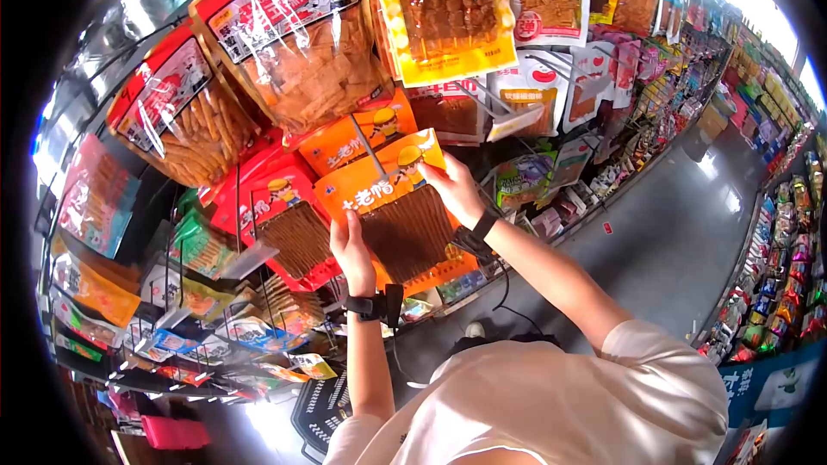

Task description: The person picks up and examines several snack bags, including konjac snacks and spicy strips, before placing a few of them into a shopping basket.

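An orange snack packet (405, 228) with a clear window over brown strips hangs at a metal hook in the middle of the view. My left hand (351, 251) grips its left edge, thumb on the front. At its upper right edge, my right hand (454, 187) holds the same packet between thumb and fingers. Another orange packet (345, 142) is just behind it. To the left hangs a red packet (289, 220) of similar brown strips. Above are a yellow packet (444, 13) and a large red-topped bag (297, 43).
Racks of hanging snack bags (207, 319) curve round on the left. A grey floor aisle (663, 207) runs off to the right, with another stocked shelf (775, 267) beyond it. A black basket (320, 409) stands low, and a pink object (175, 432) lies at lower left.
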The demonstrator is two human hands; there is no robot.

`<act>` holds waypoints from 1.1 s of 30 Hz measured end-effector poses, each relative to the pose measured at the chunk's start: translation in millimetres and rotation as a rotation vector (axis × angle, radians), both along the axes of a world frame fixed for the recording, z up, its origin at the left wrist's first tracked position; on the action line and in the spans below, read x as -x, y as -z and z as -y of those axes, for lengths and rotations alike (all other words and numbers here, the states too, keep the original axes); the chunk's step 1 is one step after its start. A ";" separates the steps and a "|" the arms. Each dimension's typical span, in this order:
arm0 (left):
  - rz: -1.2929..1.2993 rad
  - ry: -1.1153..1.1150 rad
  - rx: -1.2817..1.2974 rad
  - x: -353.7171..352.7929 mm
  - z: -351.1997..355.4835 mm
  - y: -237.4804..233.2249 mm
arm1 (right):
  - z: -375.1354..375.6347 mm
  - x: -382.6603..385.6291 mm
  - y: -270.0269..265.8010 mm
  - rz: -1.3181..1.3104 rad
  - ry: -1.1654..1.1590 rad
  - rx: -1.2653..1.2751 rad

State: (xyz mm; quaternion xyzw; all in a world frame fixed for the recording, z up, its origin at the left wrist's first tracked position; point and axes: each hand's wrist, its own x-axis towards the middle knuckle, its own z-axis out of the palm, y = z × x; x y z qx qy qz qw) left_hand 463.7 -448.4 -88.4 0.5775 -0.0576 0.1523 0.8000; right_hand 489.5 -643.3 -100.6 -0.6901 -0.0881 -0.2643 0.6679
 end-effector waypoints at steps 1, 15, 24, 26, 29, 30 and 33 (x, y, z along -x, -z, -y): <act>-0.010 -0.017 -0.002 -8.0 0.1 2.2 | -5.6 0.2 -10.8 -0.003 -0.077 -0.145; 0.162 -0.697 -0.432 -41.4 46.2 18.2 | 77.2 75.3 -31.7 -0.221 -0.110 0.396; 0.710 -0.104 -0.332 36.5 297.2 23.3 | 247.8 221.1 -27.2 -0.116 -0.323 0.298; 0.747 0.108 -0.311 69.6 358.0 25.8 | 298.3 259.5 -61.1 -0.079 -0.267 0.181; 0.802 0.394 -0.285 133.7 444.9 37.8 | 372.5 333.8 -120.7 0.150 -0.149 0.040; 0.826 0.481 -0.282 156.8 470.4 42.8 | 391.5 357.4 -138.7 0.298 -0.113 -0.035; 0.819 0.823 -0.477 203.5 544.3 58.0 | 439.5 428.6 -193.5 0.521 -0.127 0.059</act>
